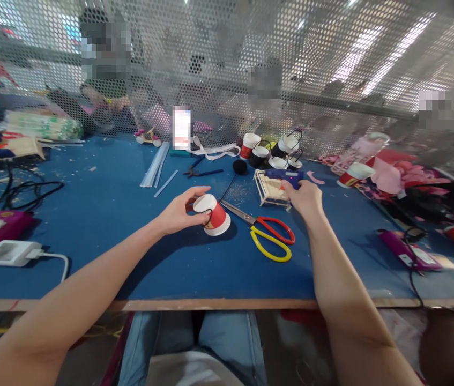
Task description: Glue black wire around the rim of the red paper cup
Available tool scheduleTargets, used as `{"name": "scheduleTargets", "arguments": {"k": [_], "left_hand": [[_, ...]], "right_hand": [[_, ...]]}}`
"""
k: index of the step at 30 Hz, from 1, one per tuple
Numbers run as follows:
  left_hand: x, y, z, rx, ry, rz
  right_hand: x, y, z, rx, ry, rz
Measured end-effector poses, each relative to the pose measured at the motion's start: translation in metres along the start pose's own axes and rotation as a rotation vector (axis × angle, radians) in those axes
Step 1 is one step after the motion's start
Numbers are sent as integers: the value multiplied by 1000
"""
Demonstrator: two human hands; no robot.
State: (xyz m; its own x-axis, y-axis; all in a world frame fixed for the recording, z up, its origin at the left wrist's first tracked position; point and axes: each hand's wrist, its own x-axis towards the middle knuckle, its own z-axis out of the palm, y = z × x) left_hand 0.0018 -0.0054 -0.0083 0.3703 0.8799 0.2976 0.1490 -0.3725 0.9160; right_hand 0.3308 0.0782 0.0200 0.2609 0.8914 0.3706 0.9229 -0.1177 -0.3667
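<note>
Red-white paper cup upturned, tilted, blue glue gun beyond

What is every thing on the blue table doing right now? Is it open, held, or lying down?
Left hand: gripping the paper cup.
Paper cup: upside down, tilted, held.
Right hand: closed on the glue gun.
Glue gun: held, resting on the stick frame.
Stick frame: standing on the table.
Scissors: lying flat, blades shut.
Pliers: lying flat.
White charger: cable plugged in.

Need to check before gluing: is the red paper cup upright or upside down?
Upside down: the red paper cup rests wide mouth on the table, base up under the left hand.
</note>
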Motion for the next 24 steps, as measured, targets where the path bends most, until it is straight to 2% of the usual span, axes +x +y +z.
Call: {"name": "scheduleTargets", "arguments": {"k": [3, 6, 9, 11, 12, 14, 16, 18, 20, 22, 24], "left_hand": [[0, 3, -3, 41, 12, 2], [1, 4, -8, 57, 70, -2], [3, 3, -12, -19, 126, 2], [4, 2, -12, -83, 145, -11], [4, 2, -11, -107, 153, -23], [4, 2, -8, -135, 175, -43], [4, 2, -3, -126, 203, -54], [3, 2, 2, -60, 257, -51], [3, 3, 5, 44, 365, -25], [2, 6, 6, 123, 509, 39], [2, 11, 6, 137, 631, 139]], "right_hand": [[2, -1, 4, -45, 0, 72], [-1, -3, 6, -146, 2, 67], [-12, -15, 1, -128, 105, -75], [-27, -32, -6, 68, 157, -243], [-37, -43, -11, 207, 116, -332], [-60, -67, -20, 443, -66, -463], [-85, -89, -26, 529, -252, -575], [-106, -106, -28, 559, -370, -673], [-121, -116, -23, 544, -413, -687], [-130, -122, -16, 558, -481, -624], [-135, -126, -7, 654, -675, -509]]}}
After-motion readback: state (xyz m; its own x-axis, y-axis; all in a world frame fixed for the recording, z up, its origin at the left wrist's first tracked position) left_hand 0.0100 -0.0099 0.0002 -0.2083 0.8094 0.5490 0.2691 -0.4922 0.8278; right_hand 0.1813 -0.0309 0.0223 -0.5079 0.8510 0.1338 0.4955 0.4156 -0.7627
